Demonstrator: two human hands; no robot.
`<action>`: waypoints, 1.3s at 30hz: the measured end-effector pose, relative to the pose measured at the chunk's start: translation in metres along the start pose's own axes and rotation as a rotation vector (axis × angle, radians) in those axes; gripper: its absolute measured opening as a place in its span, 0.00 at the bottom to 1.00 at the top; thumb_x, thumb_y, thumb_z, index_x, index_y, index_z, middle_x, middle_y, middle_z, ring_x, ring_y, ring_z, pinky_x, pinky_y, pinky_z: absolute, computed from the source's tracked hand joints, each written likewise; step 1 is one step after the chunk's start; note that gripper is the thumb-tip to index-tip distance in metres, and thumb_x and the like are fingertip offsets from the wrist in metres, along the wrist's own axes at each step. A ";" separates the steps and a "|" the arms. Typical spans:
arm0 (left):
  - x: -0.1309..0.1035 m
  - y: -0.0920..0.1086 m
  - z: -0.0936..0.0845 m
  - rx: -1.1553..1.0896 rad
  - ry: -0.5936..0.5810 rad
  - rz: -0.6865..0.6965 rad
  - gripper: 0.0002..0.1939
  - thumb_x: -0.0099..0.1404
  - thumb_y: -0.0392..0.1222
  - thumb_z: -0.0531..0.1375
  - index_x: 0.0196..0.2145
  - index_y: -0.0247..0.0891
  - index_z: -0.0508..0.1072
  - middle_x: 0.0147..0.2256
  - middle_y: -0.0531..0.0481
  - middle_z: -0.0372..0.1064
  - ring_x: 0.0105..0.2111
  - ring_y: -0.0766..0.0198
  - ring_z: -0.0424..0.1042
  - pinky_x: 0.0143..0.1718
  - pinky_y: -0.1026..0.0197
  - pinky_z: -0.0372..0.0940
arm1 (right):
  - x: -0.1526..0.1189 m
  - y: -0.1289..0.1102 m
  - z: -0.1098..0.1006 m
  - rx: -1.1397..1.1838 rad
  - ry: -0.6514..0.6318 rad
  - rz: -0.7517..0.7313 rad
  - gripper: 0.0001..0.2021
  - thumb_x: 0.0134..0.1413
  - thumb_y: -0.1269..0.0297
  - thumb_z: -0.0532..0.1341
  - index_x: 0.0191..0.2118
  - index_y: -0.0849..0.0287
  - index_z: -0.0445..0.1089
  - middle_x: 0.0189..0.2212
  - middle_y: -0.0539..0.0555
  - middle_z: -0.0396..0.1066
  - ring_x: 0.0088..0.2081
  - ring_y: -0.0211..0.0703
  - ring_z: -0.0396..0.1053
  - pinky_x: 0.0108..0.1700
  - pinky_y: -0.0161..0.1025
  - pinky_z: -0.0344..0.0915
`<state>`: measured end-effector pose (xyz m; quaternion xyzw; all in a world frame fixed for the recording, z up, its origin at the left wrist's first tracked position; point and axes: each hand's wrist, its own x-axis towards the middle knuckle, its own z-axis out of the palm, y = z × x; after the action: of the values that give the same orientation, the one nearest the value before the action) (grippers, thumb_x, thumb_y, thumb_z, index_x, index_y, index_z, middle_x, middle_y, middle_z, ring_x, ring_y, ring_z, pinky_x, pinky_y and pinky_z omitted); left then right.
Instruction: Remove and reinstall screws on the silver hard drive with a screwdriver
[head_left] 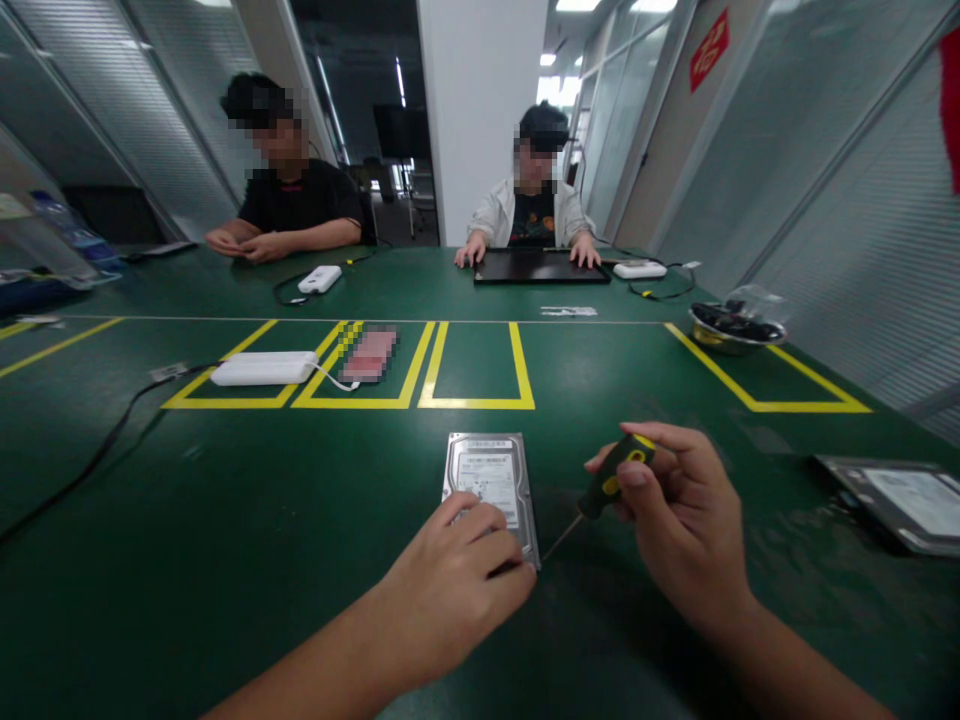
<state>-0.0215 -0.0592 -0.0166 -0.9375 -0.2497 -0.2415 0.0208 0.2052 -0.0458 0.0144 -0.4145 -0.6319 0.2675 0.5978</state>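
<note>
A silver hard drive (pixel 487 465) with a white printed label lies flat on the green table in front of me. My left hand (pixel 465 570) is curled over its near end, which the fingers partly cover. In my right hand (pixel 686 510) is a screwdriver (pixel 616 475) with a dark green and yellow handle, gripped between thumb and fingers. Its thin shaft slants down to the left, and the tip is close to the drive's near right corner, by my left fingertips. Whether the tip touches the drive I cannot tell.
To the right lies a second hard drive (pixel 904 505). A metal bowl (pixel 735 335) of dark items stands beyond it. Yellow tape frames, a white power bank (pixel 264 368) and a phone (pixel 369 354) are ahead. Two people sit across the table, one with hands on a black panel (pixel 541 267).
</note>
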 end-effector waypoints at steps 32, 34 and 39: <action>0.002 -0.001 -0.001 -0.008 -0.026 0.016 0.05 0.72 0.37 0.57 0.41 0.38 0.73 0.34 0.52 0.71 0.39 0.60 0.66 0.43 0.53 0.57 | -0.008 -0.009 0.001 0.043 -0.122 -0.147 0.11 0.66 0.70 0.57 0.53 0.56 0.63 0.38 0.53 0.72 0.33 0.33 0.70 0.26 0.25 0.66; 0.001 -0.002 -0.001 -0.012 -0.024 0.016 0.05 0.72 0.37 0.57 0.41 0.38 0.73 0.34 0.52 0.71 0.38 0.60 0.66 0.42 0.53 0.56 | -0.010 -0.011 0.000 0.037 -0.134 -0.168 0.13 0.65 0.71 0.57 0.53 0.56 0.63 0.39 0.53 0.71 0.34 0.34 0.71 0.27 0.25 0.67; 0.001 -0.001 0.000 -0.005 -0.018 0.021 0.05 0.72 0.37 0.57 0.41 0.38 0.73 0.35 0.51 0.71 0.38 0.60 0.65 0.42 0.52 0.56 | -0.016 -0.011 -0.004 -0.008 -0.157 -0.254 0.17 0.63 0.73 0.58 0.56 0.56 0.63 0.42 0.54 0.69 0.41 0.38 0.72 0.35 0.30 0.72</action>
<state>-0.0217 -0.0577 -0.0161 -0.9422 -0.2397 -0.2334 0.0189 0.2054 -0.0660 0.0153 -0.3118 -0.7250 0.2187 0.5739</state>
